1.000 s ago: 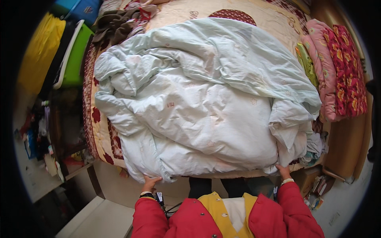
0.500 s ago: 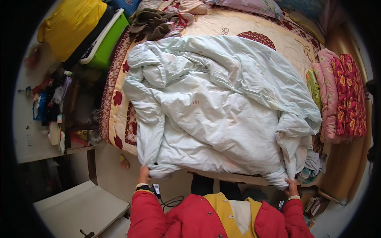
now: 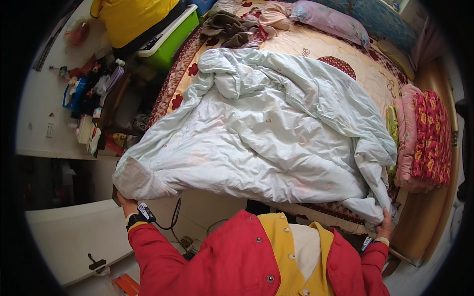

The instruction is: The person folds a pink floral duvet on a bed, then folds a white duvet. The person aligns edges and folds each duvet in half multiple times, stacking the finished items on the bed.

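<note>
A pale mint-white quilt (image 3: 276, 153) with faint small prints lies rumpled over the near part of the bed (image 3: 296, 39). Its near left corner is pulled out past the mattress side, where my left hand (image 3: 127, 203) grips it, the fingers partly hidden by the cloth. On the other side my right hand (image 3: 384, 224) is closed on the near right corner, by the bed's front edge. Between the two hands the quilt's near edge hangs fairly taut. Folds are bunched along its far left and right sides.
A pink and red floral folded quilt (image 3: 427, 140) stands at the right edge by the wooden bed end. Brown clothing (image 3: 224, 29) and a lilac pillow (image 3: 331, 19) lie at the far side. On the left are a green bin (image 3: 168, 42) and a white cabinet panel (image 3: 74, 237).
My left hand has moved outward to the left, stretching the quilt's near left corner with it. My right hand has shifted slightly right, still holding its corner. The view has shifted too.
</note>
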Action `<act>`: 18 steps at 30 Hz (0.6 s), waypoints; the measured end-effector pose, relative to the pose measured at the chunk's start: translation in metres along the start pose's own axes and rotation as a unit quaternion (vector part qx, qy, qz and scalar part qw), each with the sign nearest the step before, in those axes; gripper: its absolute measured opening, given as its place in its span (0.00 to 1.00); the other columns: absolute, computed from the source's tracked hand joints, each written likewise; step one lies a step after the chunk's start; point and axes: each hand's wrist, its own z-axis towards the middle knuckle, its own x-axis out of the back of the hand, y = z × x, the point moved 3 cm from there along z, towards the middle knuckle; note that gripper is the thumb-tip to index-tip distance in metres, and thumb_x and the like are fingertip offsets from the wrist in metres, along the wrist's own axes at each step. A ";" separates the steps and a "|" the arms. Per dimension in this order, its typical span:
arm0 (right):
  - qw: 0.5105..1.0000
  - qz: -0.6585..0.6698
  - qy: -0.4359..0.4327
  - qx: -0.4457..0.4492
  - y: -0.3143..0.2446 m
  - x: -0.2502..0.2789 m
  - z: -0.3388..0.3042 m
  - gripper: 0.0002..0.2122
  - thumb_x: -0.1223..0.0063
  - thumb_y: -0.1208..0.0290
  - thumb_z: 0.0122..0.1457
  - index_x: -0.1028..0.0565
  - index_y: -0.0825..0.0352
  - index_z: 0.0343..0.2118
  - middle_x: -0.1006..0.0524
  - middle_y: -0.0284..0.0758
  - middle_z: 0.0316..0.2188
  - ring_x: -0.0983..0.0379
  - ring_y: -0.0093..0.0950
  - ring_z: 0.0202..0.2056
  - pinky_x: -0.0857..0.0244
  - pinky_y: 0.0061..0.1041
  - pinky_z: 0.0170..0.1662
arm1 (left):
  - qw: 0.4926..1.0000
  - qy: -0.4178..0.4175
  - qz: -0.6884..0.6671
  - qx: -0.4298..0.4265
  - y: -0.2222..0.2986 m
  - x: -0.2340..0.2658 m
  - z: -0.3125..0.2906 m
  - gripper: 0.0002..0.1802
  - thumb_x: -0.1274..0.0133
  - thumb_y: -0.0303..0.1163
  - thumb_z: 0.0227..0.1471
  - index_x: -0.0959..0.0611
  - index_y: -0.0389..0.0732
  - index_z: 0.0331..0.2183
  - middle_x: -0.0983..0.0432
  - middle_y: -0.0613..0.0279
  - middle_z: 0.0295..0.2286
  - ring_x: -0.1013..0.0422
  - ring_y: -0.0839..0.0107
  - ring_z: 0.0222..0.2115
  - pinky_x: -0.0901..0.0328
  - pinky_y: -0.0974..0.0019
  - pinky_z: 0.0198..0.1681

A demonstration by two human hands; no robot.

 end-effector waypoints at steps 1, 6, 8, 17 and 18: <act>1.000 0.009 0.011 -0.005 -0.017 0.003 -0.001 0.21 0.42 0.61 0.57 0.29 0.67 0.50 0.22 0.38 0.44 0.25 0.36 0.43 0.33 0.37 0.49 | 0.999 -0.027 0.024 -0.020 0.008 0.003 -0.001 0.32 0.62 0.53 0.58 0.28 0.40 0.53 0.28 0.56 0.48 0.32 0.58 0.49 0.37 0.56 0.52; 0.998 0.009 -0.054 0.007 -0.075 0.004 -0.016 0.22 0.50 0.55 0.62 0.30 0.65 0.53 0.23 0.39 0.46 0.26 0.38 0.46 0.32 0.42 0.50 | 0.999 0.011 -0.008 -0.033 0.014 0.024 -0.018 0.29 0.59 0.49 0.59 0.29 0.40 0.55 0.29 0.56 0.49 0.33 0.60 0.50 0.36 0.59 0.52; 0.998 0.021 -0.062 0.004 -0.086 0.005 -0.022 0.23 0.52 0.54 0.62 0.30 0.65 0.53 0.24 0.39 0.47 0.26 0.39 0.47 0.32 0.43 0.51 | 0.999 0.016 -0.024 -0.032 0.011 0.027 -0.024 0.28 0.58 0.47 0.59 0.30 0.41 0.55 0.30 0.56 0.50 0.33 0.61 0.50 0.36 0.60 0.52; 0.994 0.093 -0.010 -0.047 -0.047 -0.040 -0.033 0.21 0.47 0.60 0.59 0.30 0.66 0.52 0.22 0.40 0.44 0.24 0.40 0.44 0.30 0.44 0.49 | 0.982 -0.110 0.134 -0.070 -0.051 -0.003 -0.070 0.32 0.49 0.21 0.54 0.38 0.38 0.59 0.37 0.53 0.55 0.36 0.62 0.53 0.39 0.60 0.55; 0.994 0.074 -0.022 -0.077 -0.034 -0.048 -0.035 0.20 0.45 0.62 0.58 0.29 0.67 0.51 0.22 0.40 0.42 0.24 0.39 0.42 0.30 0.44 0.49 | 0.982 -0.145 0.116 0.037 -0.068 -0.016 -0.063 0.28 0.52 0.20 0.55 0.36 0.35 0.57 0.34 0.54 0.53 0.35 0.62 0.52 0.38 0.62 0.55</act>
